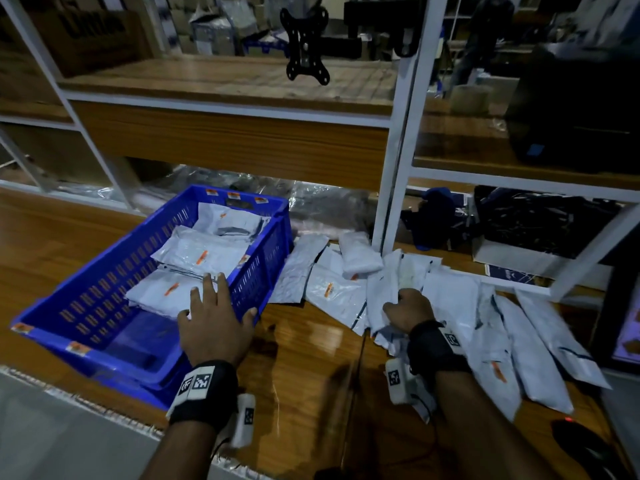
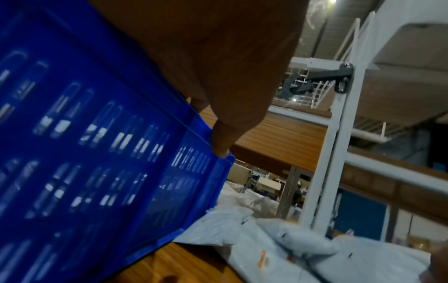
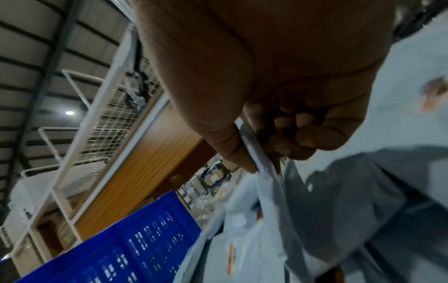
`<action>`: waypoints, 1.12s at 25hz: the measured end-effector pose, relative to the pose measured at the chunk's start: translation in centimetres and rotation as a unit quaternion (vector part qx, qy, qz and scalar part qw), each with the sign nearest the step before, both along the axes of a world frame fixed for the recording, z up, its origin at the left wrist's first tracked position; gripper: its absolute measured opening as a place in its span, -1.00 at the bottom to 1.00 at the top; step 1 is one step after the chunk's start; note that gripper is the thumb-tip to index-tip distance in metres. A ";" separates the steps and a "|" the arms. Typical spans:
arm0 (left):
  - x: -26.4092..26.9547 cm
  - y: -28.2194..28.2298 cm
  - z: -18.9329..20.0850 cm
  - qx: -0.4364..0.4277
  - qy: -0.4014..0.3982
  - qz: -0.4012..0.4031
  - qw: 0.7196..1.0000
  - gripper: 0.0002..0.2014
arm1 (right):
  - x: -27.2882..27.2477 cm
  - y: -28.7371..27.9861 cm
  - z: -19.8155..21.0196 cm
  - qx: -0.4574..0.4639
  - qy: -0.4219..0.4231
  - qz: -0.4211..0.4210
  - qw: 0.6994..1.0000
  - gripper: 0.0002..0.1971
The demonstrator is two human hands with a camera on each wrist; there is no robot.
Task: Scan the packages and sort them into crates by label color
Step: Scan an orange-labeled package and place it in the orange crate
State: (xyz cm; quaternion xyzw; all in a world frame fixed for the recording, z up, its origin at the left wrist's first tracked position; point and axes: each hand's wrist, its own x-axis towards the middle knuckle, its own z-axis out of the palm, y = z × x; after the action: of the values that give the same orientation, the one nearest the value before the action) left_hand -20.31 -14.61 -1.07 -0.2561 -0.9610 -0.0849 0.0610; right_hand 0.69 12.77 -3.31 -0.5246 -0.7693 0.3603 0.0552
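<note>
A blue slotted crate [image 1: 104,292] stands on the left of the wooden table, with several white packages [image 1: 201,254] bearing orange labels inside. My left hand [image 1: 214,317] lies spread over the crate's right rim, fingers straight above the packages and thumb on the rim's outer side; the left wrist view shows that thumb [image 2: 223,141] touching the crate [image 2: 97,153]. A pile of white packages [image 1: 332,289] lies to the crate's right. My right hand [image 1: 401,306] pinches the edge of one white package [image 1: 381,292] in that pile; thumb and curled fingers [image 3: 278,122] clamp the package [image 3: 264,172].
A white shelf post [image 1: 398,168] rises just behind the pile. More long white packages [image 1: 530,341] lie at the right. A dark handheld device with a red light [image 1: 581,441] sits at the table's front right. A lit screen [image 1: 627,327] stands at the right edge.
</note>
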 end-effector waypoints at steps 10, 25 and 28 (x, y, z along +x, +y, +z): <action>7.2 4.4 2.6 0.321 -0.375 -0.132 0.860 -0.36 | 5.6 -10.6 5.4 0.232 0.066 0.081 0.967 -0.60; 12.0 9.1 -0.4 0.489 -0.645 -0.024 0.587 -0.51 | 16.0 -12.6 4.5 0.203 0.238 -0.020 0.949 -0.57; 14.1 9.6 0.7 0.488 -0.608 -0.074 0.622 -0.56 | 18.4 -10.4 5.1 0.197 0.215 -0.056 0.955 -0.67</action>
State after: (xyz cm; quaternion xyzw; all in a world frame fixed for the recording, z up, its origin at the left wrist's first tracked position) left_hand -6.22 -4.96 -0.42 -0.1492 -0.5742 -0.6823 -0.4272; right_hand 19.05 2.35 1.82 -0.4556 -0.7642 0.3022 0.3421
